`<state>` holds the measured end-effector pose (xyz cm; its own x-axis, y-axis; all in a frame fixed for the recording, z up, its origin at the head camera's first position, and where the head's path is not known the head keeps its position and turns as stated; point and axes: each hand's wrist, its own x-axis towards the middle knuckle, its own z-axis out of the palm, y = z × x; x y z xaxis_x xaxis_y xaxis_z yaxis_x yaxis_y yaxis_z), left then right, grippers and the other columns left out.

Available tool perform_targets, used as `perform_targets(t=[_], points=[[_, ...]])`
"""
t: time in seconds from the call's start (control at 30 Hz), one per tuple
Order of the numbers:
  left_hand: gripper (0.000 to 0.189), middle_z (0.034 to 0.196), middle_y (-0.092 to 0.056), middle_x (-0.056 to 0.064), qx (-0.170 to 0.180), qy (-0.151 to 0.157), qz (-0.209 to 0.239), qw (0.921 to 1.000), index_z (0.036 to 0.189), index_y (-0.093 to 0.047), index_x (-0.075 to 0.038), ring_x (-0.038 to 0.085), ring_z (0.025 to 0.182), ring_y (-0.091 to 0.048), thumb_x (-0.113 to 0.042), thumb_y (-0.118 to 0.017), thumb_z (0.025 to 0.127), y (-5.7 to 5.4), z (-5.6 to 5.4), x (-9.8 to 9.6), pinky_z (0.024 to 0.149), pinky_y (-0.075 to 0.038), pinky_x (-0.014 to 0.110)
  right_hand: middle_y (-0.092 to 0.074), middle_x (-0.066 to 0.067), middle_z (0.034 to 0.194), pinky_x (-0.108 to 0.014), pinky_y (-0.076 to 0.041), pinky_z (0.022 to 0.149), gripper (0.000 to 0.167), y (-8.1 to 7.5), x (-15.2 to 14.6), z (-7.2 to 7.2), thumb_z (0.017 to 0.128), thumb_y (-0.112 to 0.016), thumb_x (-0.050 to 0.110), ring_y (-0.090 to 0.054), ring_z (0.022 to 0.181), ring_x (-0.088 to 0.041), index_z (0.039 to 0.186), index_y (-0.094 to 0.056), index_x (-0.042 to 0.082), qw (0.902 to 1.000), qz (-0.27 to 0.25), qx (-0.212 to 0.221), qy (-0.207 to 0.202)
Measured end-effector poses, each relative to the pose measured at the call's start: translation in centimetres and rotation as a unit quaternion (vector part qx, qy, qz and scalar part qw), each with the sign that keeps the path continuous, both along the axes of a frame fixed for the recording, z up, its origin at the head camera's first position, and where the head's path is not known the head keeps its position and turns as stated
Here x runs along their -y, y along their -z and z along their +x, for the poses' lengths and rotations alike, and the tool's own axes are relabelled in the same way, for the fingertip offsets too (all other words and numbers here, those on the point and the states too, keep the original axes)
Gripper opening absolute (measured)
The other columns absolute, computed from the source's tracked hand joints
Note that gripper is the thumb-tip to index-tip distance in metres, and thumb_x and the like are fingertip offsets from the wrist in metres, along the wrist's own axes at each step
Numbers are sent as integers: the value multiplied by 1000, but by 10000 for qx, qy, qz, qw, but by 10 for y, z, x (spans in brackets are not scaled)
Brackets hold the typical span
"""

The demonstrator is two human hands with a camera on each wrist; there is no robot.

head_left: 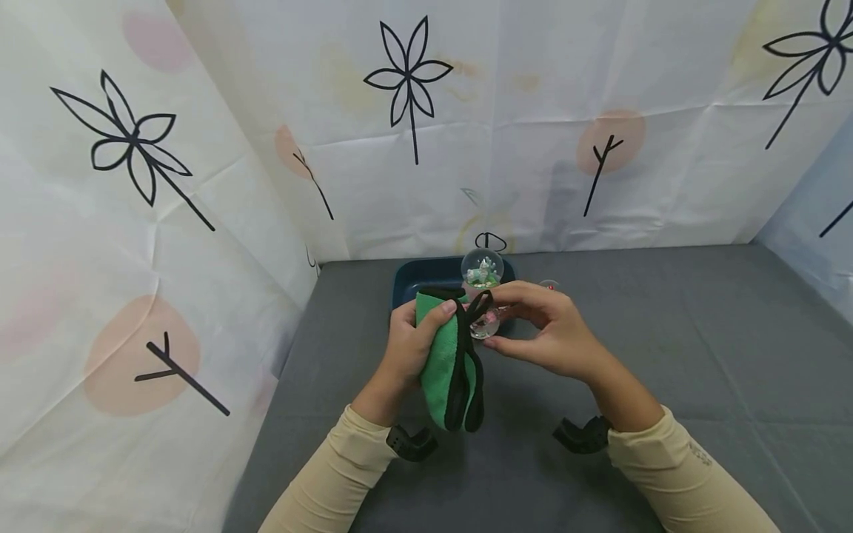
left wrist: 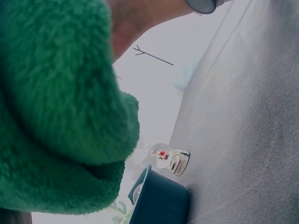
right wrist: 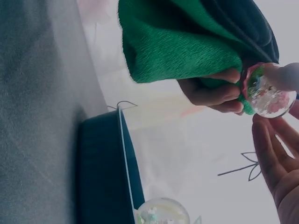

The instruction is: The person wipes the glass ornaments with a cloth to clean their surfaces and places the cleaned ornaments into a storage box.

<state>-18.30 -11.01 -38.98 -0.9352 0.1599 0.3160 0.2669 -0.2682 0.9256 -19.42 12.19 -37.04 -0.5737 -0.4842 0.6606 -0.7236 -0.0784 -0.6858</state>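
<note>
Cloth point(head_left: 436, 374): green, black edging, folded, hanging from left grip point(head_left: 409, 340).
Left grip: thumb over cloth, fingers closed round it; fingertips right by small snow globe point(right wrist: 268, 99), contact unclear.
Small snow globe: pink base rim, clear ball, held up off desk point(head_left: 680, 340), between both hands.
Right grip point(head_left: 556, 329): narrow, thumb and fingers pinching the small globe's ball.
Tray point(head_left: 429, 272): dark blue, on desk, behind the hands.
Larger snow globe point(head_left: 481, 272): pale animal figure inside, at tray, ball above rim.
White-based snow globe point(left wrist: 178, 162): on desk beside tray.
</note>
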Motion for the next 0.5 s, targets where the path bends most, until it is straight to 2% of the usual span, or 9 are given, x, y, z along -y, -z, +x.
perform_targets(t=[0.13,0.23,0.5], points=[[19,69,-68,-5,-65,119,37,9999,90,-70,-10,6,53,-66,-22,-64,104,-2,0,1,52,-58,22,-70,-6,129,-29,-63,92,62,0,2,-1,73,-83,-24,-69,113,-13,130,-67,-7,9993,-16,-364,-42],[19,68,-67,-6,-129,151,0,9998,91,-70,-11,6,53,-65,-22,-65,105,-3,-1,1,52,-57,22,-70,-13,126,-28,-63,91,60,-1,3,0,76,-82,-22,-69,112,-12,132,-67,-7,9988,79,-475,111],[15,78,-74,-4,-234,24,-279,9993,101,-72,-4,6,59,-69,-18,-68,103,-2,-1,3,57,-59,22,-76,-13,107,-25,-65,83,38,2,6,3,90,-78,-8,-75,97,-6,128,-71,-4,9950,464,68,886]])
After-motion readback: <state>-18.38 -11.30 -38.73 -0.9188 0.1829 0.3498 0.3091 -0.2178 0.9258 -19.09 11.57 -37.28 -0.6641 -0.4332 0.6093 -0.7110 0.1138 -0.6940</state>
